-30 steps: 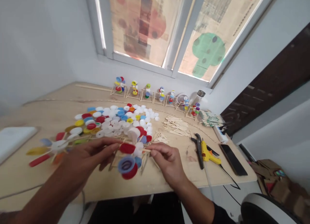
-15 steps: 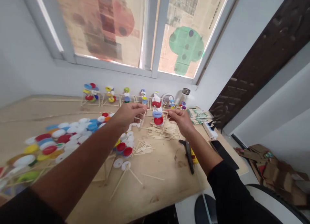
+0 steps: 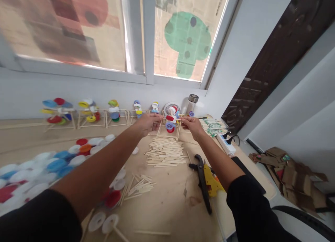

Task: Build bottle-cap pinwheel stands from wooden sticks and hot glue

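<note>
Between my hands is a bottle-cap wheel (image 3: 170, 126) of red, white and blue caps on a frame of thin wooden sticks. My left hand (image 3: 148, 124) pinches the frame's upper left corner. At the upper right corner, the fingertips of my right hand (image 3: 193, 126) are closed on the stick frame. The model stands upright near the back of the table, just behind a pile of wooden sticks (image 3: 166, 153). Similar cap wheels on stick frames, such as a yellow and white one (image 3: 89, 111), line the wall to the left.
Loose bottle caps (image 3: 56, 163) cover the left of the table. A yellow glue gun (image 3: 211, 181) and a black-handled cutting tool (image 3: 201, 182) lie at the right, near a power strip (image 3: 226, 145) and a dark phone (image 3: 247, 174). A flask (image 3: 192, 104) and a small fan (image 3: 171, 109) stand behind.
Both hands have carried the cap wheel away from me, past the stick pile towards the row at the wall. The view has shifted closer and to the right.
</note>
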{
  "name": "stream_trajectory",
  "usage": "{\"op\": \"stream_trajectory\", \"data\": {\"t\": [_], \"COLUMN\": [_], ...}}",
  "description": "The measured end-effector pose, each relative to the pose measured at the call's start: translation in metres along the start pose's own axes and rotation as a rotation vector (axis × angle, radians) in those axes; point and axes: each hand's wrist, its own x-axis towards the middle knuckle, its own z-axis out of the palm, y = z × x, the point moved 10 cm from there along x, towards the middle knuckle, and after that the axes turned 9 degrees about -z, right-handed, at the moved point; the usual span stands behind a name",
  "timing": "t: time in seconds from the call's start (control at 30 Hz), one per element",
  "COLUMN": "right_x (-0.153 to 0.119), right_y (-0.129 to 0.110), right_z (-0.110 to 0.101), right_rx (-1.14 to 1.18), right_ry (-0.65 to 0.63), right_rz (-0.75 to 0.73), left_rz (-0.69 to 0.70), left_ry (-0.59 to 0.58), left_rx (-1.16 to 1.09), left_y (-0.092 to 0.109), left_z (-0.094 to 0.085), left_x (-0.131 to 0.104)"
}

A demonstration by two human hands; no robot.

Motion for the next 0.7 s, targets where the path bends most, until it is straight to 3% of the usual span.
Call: {"op": "stream_trajectory", "data": {"t": [0.3, 0.7], "right_x": [0.017, 0.030], "right_y": [0.039, 0.051], "right_z": [-0.002, 0.003], "right_rx": [-0.143, -0.277], "right_ry": [0.080, 0.112], "right_rz": [0.061, 0.115], "left_rz": [-0.059, -0.073], "left_ry": [-0.039, -0.036], "left_rx": [-0.017, -0.110], "left_y": [-0.021, -0.036], "left_z": [-0.002, -0.005], "left_x": [0.038, 0.068]}}
